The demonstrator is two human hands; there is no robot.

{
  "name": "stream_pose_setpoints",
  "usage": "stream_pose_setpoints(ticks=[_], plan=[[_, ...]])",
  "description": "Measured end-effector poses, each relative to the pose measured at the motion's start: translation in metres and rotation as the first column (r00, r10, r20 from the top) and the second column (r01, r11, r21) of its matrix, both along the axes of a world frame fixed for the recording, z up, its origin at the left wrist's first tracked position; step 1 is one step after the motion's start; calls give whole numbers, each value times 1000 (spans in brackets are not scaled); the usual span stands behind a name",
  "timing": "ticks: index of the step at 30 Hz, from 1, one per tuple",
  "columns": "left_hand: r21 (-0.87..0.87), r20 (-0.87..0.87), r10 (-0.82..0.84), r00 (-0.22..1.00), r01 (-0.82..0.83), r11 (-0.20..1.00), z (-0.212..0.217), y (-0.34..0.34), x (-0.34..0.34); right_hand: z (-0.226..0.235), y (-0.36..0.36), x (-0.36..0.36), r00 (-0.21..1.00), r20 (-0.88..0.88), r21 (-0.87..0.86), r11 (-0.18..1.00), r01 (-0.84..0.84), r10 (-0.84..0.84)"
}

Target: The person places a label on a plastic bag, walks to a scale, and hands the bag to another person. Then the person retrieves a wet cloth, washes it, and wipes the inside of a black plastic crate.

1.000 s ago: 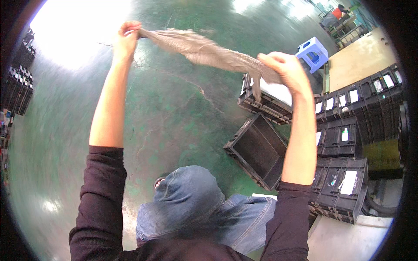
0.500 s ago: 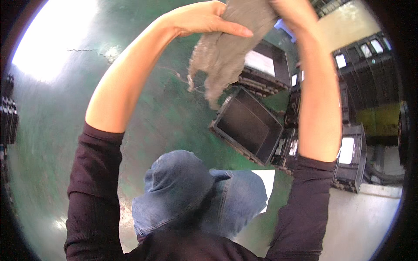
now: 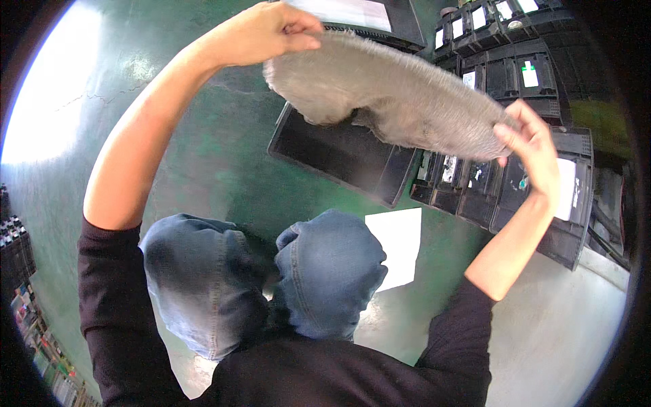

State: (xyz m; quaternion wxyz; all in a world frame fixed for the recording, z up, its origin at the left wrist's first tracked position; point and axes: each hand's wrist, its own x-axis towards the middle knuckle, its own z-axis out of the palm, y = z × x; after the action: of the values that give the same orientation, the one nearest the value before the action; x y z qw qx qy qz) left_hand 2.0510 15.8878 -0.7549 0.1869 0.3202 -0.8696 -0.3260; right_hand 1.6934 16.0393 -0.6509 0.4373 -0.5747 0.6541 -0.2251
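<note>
A grey-brown, fuzzy cloth (image 3: 407,91) with a ragged lower edge is stretched out between my two hands. At its left end my left hand (image 3: 281,34) is closed on a corner. My right hand (image 3: 532,146) pinches the opposite end, lower and to the right, thumb on the near face. The cloth hangs over a black plastic crate (image 3: 325,146) on the floor and hides part of it. No contents can be made out in the visible part of that crate.
Several black crates with white labels (image 3: 529,73) stand at the right. A dark crate bearing a white sheet (image 3: 352,13) is at the top. On the green floor (image 3: 203,149) lies a white paper (image 3: 397,247) beside my knee. Small items (image 3: 44,346) line the far left.
The cloth has swung from hanging steeply to stretched sideways. My right hand has come down and right, and my left hand has shifted left. The view has also shifted.
</note>
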Motion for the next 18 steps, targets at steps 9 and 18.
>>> stream_pose_setpoints(ticks=[9,18], plan=[[236,151,-26,988,-10,972,-121,21,-55,-187,21,14,904,316,238,898,-369,287],[295,90,497,863,-499,815,-242,58,-34,-425,-36,125,603,-706,-232,684,-692,371]])
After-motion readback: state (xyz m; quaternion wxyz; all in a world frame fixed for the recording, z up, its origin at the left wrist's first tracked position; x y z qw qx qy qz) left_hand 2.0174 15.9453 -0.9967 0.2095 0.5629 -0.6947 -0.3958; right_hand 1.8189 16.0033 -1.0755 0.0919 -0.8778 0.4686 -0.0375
